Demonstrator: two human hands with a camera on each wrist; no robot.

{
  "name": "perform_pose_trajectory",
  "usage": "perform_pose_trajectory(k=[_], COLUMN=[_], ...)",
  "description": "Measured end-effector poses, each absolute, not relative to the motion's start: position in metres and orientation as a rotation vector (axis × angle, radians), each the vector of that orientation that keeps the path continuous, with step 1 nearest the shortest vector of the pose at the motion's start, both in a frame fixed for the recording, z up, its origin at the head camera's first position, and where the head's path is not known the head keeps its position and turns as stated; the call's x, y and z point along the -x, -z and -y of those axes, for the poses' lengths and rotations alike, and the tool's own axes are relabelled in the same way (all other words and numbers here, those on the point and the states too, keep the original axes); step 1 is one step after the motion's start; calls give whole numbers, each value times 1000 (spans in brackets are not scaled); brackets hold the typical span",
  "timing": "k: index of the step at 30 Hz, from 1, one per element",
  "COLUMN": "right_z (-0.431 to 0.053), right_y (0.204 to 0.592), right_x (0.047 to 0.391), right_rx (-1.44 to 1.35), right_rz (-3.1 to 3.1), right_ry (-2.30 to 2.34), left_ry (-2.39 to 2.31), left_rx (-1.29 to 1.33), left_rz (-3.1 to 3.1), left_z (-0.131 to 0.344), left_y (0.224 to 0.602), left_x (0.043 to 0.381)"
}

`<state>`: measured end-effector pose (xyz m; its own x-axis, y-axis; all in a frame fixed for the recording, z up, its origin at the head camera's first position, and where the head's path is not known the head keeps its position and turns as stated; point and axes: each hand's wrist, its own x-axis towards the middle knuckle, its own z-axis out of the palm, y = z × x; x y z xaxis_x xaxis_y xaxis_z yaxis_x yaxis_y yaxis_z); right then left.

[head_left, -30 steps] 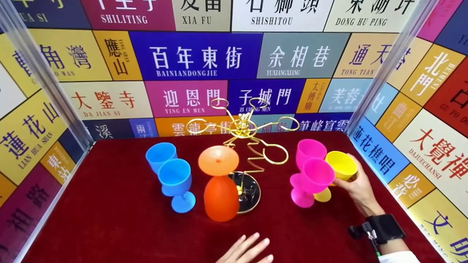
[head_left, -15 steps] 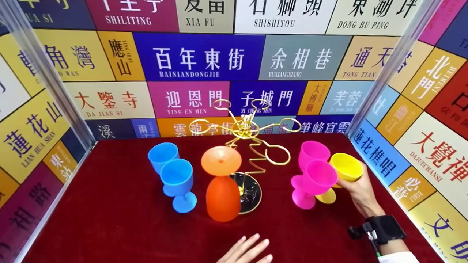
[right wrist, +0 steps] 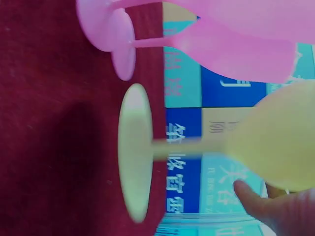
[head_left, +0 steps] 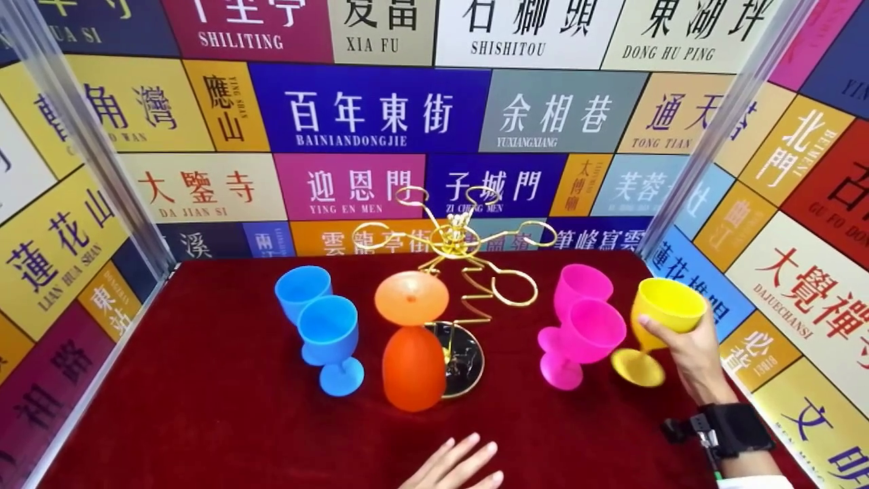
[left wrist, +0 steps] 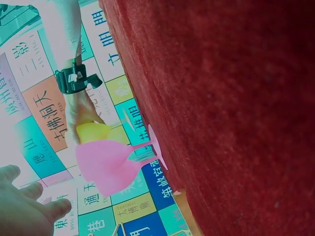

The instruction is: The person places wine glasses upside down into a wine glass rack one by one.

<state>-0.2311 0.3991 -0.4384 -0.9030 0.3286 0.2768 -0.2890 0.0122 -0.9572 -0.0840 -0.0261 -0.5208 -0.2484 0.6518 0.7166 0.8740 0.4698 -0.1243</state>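
My right hand [head_left: 694, 348] grips the bowl of a yellow plastic goblet [head_left: 669, 309], thumb along its near side. In the right wrist view the goblet's round foot [right wrist: 135, 152] hangs over the cloth, with a shadow beside it. Just left of it two pink goblets [head_left: 592, 333] stand upright, one behind the other. My left hand [head_left: 456, 467] is at the front of the table with fingers straight and spread, holding nothing. Beyond it an orange goblet [head_left: 414, 370] stands upside down, foot up. Two blue goblets [head_left: 328, 322] stand upright to its left.
Behind the orange goblet rises a gold wire rack [head_left: 468, 272] with several open loops and a round black base [head_left: 465, 360]. Dark red cloth [head_left: 204, 407] covers the table. Printed sign panels [head_left: 366, 105] wall in the back and both sides.
My right hand has moved right, away from the pink goblets, taking the yellow goblet with it. Its foot has come up and into view. My left hand has stayed put.
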Motion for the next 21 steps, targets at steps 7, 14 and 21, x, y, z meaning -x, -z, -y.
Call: perform_pose_trajectory(k=[7,14,21], right_z=[-402,-391,-365], right_y=[414,378,344], right_x=[218,188,155], right_rx=[-13,-137,-330], right_rz=[1771,1605,1606], right_ry=[-1918,-1878,-1821], left_ry=[433,459,605], left_rx=[1265,1283,1350], left_rz=[1972,1915,1937], left_z=[27,30,34], left_y=[520,514,500], left_x=[85,89,90])
